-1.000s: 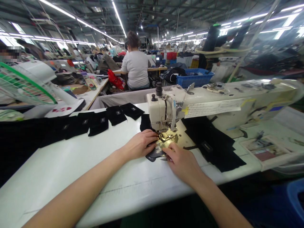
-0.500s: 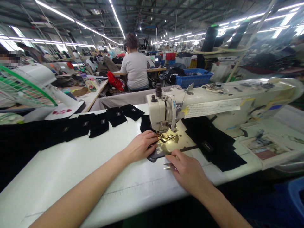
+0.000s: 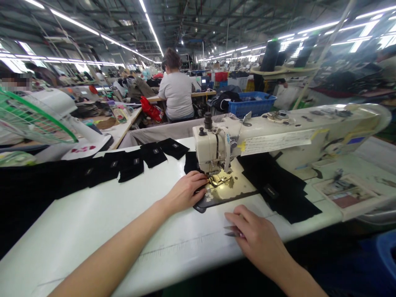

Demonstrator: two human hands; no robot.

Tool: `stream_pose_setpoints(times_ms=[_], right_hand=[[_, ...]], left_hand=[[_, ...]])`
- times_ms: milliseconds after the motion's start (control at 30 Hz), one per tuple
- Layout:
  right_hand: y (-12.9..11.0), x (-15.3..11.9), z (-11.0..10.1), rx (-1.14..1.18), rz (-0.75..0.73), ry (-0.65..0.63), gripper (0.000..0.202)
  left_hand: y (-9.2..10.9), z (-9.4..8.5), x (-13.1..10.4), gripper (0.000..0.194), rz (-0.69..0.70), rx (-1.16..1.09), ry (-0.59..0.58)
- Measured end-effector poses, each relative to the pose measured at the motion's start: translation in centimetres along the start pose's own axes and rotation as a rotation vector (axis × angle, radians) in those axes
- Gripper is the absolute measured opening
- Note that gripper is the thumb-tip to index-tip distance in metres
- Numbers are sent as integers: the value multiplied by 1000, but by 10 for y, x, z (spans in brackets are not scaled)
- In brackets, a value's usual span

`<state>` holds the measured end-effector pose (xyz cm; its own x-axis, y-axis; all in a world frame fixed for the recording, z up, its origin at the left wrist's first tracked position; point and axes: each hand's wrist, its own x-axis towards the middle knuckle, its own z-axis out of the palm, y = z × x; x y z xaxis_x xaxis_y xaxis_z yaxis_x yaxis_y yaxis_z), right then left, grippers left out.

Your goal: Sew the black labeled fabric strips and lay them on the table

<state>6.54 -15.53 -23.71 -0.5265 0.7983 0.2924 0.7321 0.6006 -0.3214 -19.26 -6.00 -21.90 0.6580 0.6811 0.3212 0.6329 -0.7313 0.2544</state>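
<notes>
At the needle end of the sewing machine (image 3: 213, 148), my left hand (image 3: 185, 190) has its fingers together and thumb beneath, closed on a black fabric piece (image 3: 191, 161). Most of that piece is hidden behind the hand and machine head. The fingertips are right beside the presser foot (image 3: 221, 180) on the lit metal plate. Near the table's front edge, my right hand (image 3: 255, 231) is closed around small thread snips (image 3: 232, 232), blades pointing left, a little apart. Right of the needle lies a stack of black fabric pieces (image 3: 278, 194) with a small label on top.
Several labelled black pieces (image 3: 131, 164) lie in a row along the white table (image 3: 123, 222) at left. A green-rimmed fan (image 3: 40, 113) stands far left. Ahead, a person in a grey shirt (image 3: 177, 95) sits near a blue basket (image 3: 252, 103). A parts tray (image 3: 349, 192) is at right.
My right hand with the snips has drawn back from the metal plate, rightward and toward the table's front edge. My left hand stays beside the presser foot. The view has shifted slightly.
</notes>
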Motion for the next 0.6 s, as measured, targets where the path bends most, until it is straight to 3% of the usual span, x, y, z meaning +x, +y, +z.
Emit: stream_pose_setpoints(times_ms=[200,367,467,600], right_hand=[[15,1,-17,-1,43,171,43],[44,15,-40,-207,336,371,30],[68,26,-51,-343,505,357,39],[93,38,-53,-334,594,289,48]], left_hand=[[-2,1,-2,29,8,-25,-2],[-1,3,-3,28,-18,-21,45],[-3,9,0,28,-119,-66,112],[-10,15,8,20,-310,-10,189]])
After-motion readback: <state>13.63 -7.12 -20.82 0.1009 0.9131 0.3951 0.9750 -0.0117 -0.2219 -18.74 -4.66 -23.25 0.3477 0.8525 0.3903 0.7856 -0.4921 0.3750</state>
